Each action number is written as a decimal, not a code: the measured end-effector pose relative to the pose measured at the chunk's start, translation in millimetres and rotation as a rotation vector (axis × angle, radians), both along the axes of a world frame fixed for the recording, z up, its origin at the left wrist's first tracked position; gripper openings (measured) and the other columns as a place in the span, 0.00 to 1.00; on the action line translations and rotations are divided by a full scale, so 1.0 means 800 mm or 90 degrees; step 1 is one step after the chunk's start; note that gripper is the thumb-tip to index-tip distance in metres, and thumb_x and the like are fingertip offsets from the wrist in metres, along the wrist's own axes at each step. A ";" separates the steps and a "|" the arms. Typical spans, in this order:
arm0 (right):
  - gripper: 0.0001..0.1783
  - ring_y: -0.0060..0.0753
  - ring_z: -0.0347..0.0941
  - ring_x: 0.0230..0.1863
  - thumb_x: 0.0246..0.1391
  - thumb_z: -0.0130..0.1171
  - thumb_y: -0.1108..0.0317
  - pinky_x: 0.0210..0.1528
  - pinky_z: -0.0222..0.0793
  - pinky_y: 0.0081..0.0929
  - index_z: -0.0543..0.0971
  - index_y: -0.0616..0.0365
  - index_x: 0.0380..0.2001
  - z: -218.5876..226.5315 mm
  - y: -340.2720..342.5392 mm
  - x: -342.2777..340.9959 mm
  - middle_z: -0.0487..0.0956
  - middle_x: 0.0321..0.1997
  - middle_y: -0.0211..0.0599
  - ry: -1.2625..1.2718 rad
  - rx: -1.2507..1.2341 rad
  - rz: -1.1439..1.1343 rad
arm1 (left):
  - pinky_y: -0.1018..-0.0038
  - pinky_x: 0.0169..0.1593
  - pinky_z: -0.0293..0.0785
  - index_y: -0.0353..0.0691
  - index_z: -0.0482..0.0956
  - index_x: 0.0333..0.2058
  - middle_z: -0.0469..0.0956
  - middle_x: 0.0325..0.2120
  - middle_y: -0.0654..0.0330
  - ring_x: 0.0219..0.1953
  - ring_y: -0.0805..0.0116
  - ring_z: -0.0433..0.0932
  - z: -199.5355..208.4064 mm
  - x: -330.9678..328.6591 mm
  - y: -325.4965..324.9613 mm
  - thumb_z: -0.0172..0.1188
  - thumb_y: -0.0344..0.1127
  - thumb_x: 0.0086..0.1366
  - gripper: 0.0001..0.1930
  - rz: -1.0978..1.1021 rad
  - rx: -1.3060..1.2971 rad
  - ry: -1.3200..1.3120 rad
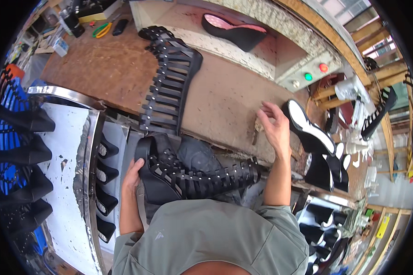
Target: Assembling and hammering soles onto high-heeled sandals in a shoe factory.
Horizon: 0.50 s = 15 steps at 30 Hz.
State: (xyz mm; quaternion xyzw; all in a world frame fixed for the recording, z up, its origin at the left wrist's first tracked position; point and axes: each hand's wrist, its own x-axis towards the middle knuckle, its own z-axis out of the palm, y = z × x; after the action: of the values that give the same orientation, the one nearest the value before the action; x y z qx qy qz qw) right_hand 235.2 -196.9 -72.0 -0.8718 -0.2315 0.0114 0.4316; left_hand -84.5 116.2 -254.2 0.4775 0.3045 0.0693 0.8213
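Observation:
Across my lap lies a black strappy wedge boot (163, 183) with silver studs, its chunky sole to the left and its open cage shaft pointing right. My left hand (133, 173) grips the boot by the edge of its sole. Over the brown bench top, my right hand (276, 130) has its fingers loosely bent and apart. Just left of those fingers is a small brownish lump (258, 124) with a thin tail, too small to name. A second strappy boot (170, 85) lies on the bench ahead.
A pale box-shaped machine (284, 57) with lit buttons holds a black wedge sole (234, 33). White-topped wedge soles (307, 126) sit right of my hand. Scissors (102, 30) lie at far left. Racks of wedges (106, 174) and boots (20, 149) flank my left side.

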 end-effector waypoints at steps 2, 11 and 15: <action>0.19 0.42 0.77 0.42 0.51 0.61 0.67 0.48 0.71 0.31 0.76 0.65 0.45 -0.018 -0.042 -0.012 0.78 0.42 0.47 0.043 0.025 -0.112 | 0.68 0.50 0.74 0.33 0.67 0.55 0.76 0.46 0.55 0.48 0.64 0.76 0.014 -0.015 -0.015 0.64 0.52 0.55 0.35 0.019 -0.003 -0.052; 0.44 0.56 0.57 0.65 0.39 0.57 0.83 0.64 0.59 0.38 0.61 0.48 0.64 -0.056 -0.110 -0.003 0.59 0.66 0.54 -0.181 -0.307 0.090 | 0.72 0.54 0.70 0.32 0.61 0.59 0.73 0.49 0.55 0.48 0.65 0.75 0.169 -0.005 -0.057 0.63 0.44 0.50 0.40 0.113 0.025 -0.253; 0.38 0.58 0.64 0.58 0.37 0.53 0.84 0.59 0.66 0.38 0.69 0.51 0.57 -0.059 -0.071 0.024 0.64 0.62 0.53 -0.258 -0.386 0.238 | 0.68 0.55 0.71 0.32 0.64 0.56 0.75 0.47 0.52 0.47 0.62 0.77 0.239 -0.020 -0.080 0.54 0.49 0.61 0.31 0.104 -0.067 -0.325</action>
State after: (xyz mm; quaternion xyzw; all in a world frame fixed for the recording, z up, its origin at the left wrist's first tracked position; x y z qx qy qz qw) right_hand 254.1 -253.8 -118.9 -0.8870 -0.4525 -0.0141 0.0909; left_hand -100.3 52.6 -62.8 0.3755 0.1280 0.2374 0.8867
